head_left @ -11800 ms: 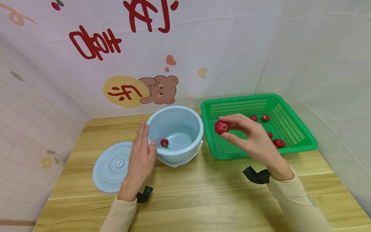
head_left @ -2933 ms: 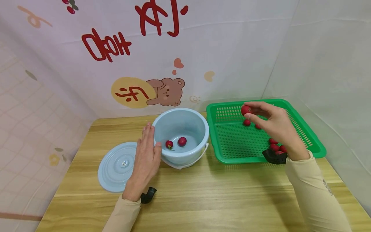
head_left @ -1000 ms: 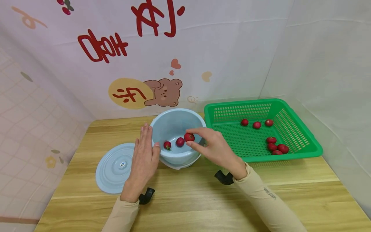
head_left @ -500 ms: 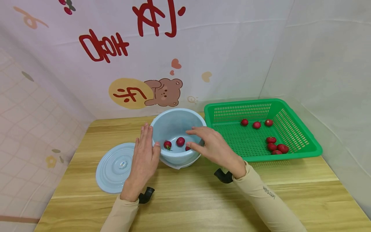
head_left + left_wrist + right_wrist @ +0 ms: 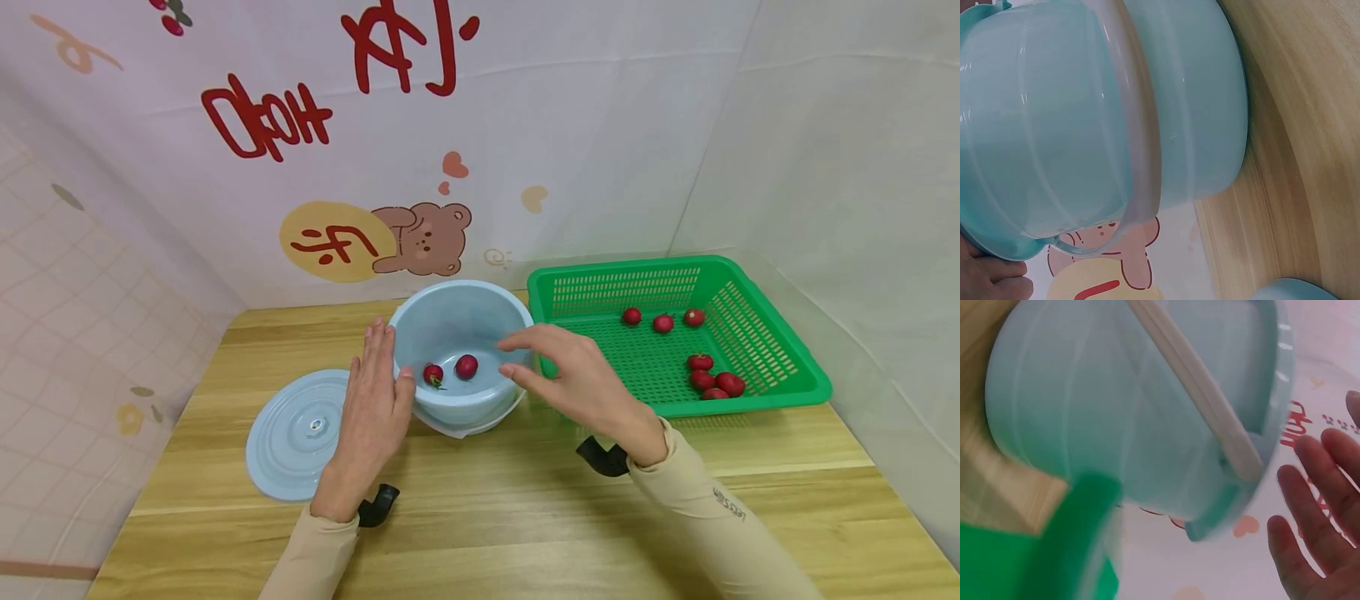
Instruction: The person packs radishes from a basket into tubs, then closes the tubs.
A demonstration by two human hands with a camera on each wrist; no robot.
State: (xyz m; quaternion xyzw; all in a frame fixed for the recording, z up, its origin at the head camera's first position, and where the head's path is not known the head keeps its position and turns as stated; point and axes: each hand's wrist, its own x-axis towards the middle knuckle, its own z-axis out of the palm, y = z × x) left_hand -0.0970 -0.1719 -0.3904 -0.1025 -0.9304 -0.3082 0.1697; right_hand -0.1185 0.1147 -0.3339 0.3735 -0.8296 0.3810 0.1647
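Observation:
In the head view, a light blue bucket (image 5: pixel 465 404) stands upright with two red radishes visible inside, one (image 5: pixel 432 374) with green stem stubs, the other (image 5: pixel 467 367) rounder. My left hand (image 5: pixel 372 417) lies with straight fingers against the bucket's left rim; the left wrist view shows its fingertips (image 5: pixel 1004 278) at that rim. Over the right rim hovers my right hand (image 5: pixel 570 371), thumb and fingers apart and nothing between them. The right wrist view shows its fingers (image 5: pixel 1310 519) spread beside the bucket's rim.
A green slotted basket (image 5: pixel 813 392) to the bucket's right holds several more radishes (image 5: pixel 729 383). Left of the bucket lies its blue lid (image 5: pixel 288 433), partly behind my left hand. Behind the wooden table (image 5: pixel 480 525) hangs a printed white cloth (image 5: pixel 600 125).
My right hand brought a radish from the basket over the bucket and let it drop in; that radish is now out of sight. The hand has since drawn back rightward. My left hand stayed put.

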